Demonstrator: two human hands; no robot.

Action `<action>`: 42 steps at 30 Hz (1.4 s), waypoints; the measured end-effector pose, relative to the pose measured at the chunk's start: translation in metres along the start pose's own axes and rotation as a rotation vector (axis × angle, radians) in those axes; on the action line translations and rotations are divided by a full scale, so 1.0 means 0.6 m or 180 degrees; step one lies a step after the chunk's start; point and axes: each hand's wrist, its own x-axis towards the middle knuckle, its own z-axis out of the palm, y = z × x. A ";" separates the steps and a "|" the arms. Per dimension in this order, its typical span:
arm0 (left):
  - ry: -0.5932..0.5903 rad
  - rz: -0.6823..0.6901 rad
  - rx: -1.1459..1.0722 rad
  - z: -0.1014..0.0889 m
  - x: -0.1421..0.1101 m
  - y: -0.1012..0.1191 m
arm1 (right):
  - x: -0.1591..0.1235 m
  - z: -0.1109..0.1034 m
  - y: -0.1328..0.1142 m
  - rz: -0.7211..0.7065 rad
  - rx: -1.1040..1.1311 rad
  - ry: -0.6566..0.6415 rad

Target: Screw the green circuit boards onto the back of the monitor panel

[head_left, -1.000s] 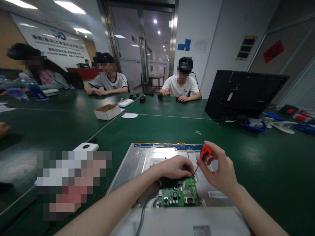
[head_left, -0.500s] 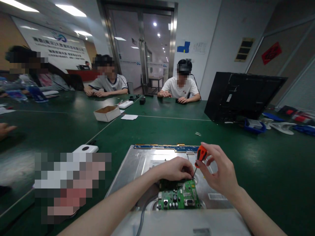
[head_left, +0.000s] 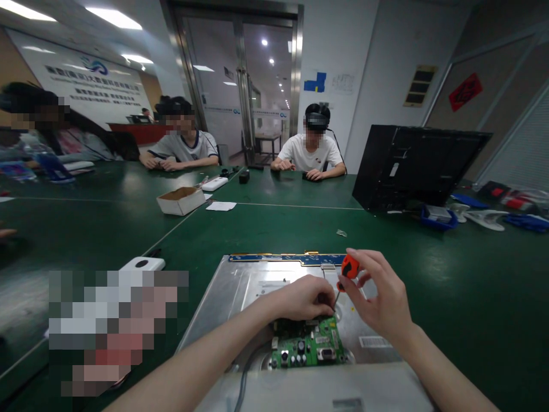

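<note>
My right hand [head_left: 380, 289] grips a small orange-and-black screwdriver [head_left: 350, 267] between thumb and fingers. Its shaft slants down to the upper right corner of a green circuit board [head_left: 306, 346]. At that corner my left hand [head_left: 306, 297] is bent over the board, fingers curled together by the screwdriver's tip; what they pinch, if anything, is hidden. The board sits on a silver metal panel [head_left: 227, 292], flat on the table. Along the panel's far edge runs a narrow blue circuit strip [head_left: 283, 259]. A grey cable [head_left: 243, 380] leaves the board's left side.
Beyond the panel, a black monitor housing [head_left: 416, 166] stands on the green table [head_left: 274, 229], beside a blue tray [head_left: 438, 217]. An open cardboard box [head_left: 180, 201] lies farther left. A white device [head_left: 141, 264] is near my left arm. Several people sit around the table.
The orange handle has turned in my right fingers, showing a different side. My view has shifted slightly right; both hands keep their places at the board's corner.
</note>
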 end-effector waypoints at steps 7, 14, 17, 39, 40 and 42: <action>-0.0016 0.0030 -0.0019 0.004 -0.001 -0.004 | -0.008 -0.003 -0.001 0.0139 0.0091 -0.0109; 0.0003 -0.0001 -0.0062 0.003 0.000 0.001 | -0.011 0.007 0.002 0.0145 0.0168 0.0117; 0.0013 -0.0018 -0.0088 0.002 0.001 0.002 | -0.010 0.007 0.002 0.0091 0.0146 0.0121; -0.0032 -0.0059 -0.0271 0.003 0.001 -0.006 | -0.008 0.001 0.000 -0.0014 -0.0074 0.0057; -0.0037 -0.0056 -0.0272 0.003 0.001 -0.008 | -0.007 0.000 0.000 -0.0032 -0.0066 0.0048; -0.0041 -0.0048 -0.0271 0.003 0.001 -0.011 | -0.006 0.000 -0.001 -0.0053 -0.0075 0.0037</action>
